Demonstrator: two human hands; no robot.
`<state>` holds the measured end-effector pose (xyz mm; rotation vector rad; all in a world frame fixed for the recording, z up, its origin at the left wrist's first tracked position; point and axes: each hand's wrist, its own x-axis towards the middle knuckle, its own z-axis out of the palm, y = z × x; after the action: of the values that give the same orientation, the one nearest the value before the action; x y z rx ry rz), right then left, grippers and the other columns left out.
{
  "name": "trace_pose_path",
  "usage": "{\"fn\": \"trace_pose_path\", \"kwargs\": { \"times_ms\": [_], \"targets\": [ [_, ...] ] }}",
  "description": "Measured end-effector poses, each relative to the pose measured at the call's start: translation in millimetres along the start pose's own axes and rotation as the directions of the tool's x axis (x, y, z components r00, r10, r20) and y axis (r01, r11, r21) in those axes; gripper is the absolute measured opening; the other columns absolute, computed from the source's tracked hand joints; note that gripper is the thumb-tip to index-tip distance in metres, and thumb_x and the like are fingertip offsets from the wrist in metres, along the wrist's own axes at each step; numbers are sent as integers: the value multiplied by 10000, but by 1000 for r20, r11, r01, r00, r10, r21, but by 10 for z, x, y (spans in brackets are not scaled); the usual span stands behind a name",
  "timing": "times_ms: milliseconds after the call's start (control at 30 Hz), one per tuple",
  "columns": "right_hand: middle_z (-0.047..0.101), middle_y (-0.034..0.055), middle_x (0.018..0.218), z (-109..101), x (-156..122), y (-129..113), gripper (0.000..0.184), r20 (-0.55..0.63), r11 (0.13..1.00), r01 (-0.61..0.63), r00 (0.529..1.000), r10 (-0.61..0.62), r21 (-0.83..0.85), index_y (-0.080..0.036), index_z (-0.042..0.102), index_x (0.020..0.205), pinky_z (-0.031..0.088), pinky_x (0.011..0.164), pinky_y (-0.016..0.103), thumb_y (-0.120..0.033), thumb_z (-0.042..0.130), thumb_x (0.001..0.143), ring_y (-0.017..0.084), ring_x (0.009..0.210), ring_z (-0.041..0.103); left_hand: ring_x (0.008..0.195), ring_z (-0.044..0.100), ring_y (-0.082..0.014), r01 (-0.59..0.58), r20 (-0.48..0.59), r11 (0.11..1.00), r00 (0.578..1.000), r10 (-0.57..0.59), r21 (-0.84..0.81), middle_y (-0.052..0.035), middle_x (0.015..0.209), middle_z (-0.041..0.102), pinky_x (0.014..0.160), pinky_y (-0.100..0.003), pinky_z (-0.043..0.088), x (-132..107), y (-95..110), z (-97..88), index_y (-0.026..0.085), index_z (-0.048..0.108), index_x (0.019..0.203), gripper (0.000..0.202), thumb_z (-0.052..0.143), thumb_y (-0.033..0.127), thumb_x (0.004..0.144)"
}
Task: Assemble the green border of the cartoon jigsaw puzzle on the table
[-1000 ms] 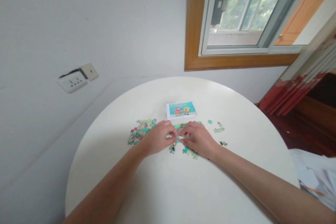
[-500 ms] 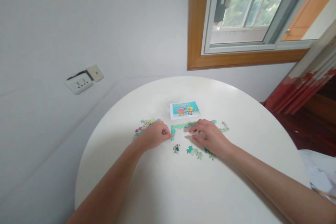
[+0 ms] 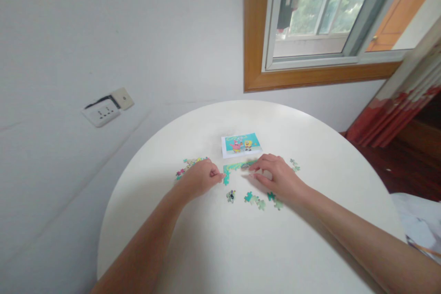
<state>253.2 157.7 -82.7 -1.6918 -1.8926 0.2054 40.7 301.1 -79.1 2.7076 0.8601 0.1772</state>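
A partly joined jigsaw puzzle [image 3: 234, 166] lies on the table as a green-teal strip along the top with a short arm down its left side. My left hand [image 3: 204, 176] is closed, its fingertips right against the lower left edge of that arm; whatever is between them is hidden. Over the strip's right end rests my right hand [image 3: 275, 175], thumb and fingers apart, covering part of it. Loose jigsaw pieces [image 3: 254, 200] in teal and pale green lie nearer me, beside a small dark-patterned cluster [image 3: 230, 196].
A picture card [image 3: 243, 144] with cartoon figures stands behind the puzzle. A pile of colourful pieces [image 3: 188, 165] is partly behind my left hand, and a few pale pieces [image 3: 295, 164] lie right. The round white table [image 3: 220, 248] meets the wall near a socket [image 3: 101, 112].
My left fingertips have drawn back slightly left, and the puzzle's left arm shows more fully and looks joined. My right hand has barely shifted. The view has turned slightly.
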Motion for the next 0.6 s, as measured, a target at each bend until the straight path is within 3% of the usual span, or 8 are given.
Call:
{"fn": "trace_pose_path", "kwargs": {
  "times_ms": [133, 400, 600],
  "targets": [
    [644, 54, 951, -63, 9, 45, 172, -17, 1000, -14, 1000, 14, 6, -230, 672, 972, 391, 829, 344, -235, 544, 858, 196, 919, 567, 546, 458, -131, 44, -3, 999, 999, -44, 9, 22, 514, 494, 591, -254, 356, -7, 4, 31, 179, 550, 527, 318, 535, 385, 769],
    [650, 55, 936, -90, 14, 87, 178, -35, 1000, -12, 999, 12, 23, -222, 672, 981, 402, 833, 342, -250, 543, 860, 186, 880, 572, 605, 518, -148, 91, 31, 995, 995, -93, 44, -16, 635, 569, 590, -256, 339, -26, 85, 51, 170, 559, 567, 221, 508, 288, 746],
    [651, 51, 944, -88, 15, 92, 183, -37, 1000, -10, 999, 11, 27, -227, 669, 987, 403, 833, 348, -243, 538, 861, 182, 883, 571, 582, 479, -148, 106, 31, 991, 994, -109, 77, -19, 634, 542, 578, -268, 304, -50, 110, 20, 174, 523, 567, 312, 498, 383, 796]
  ]
}}
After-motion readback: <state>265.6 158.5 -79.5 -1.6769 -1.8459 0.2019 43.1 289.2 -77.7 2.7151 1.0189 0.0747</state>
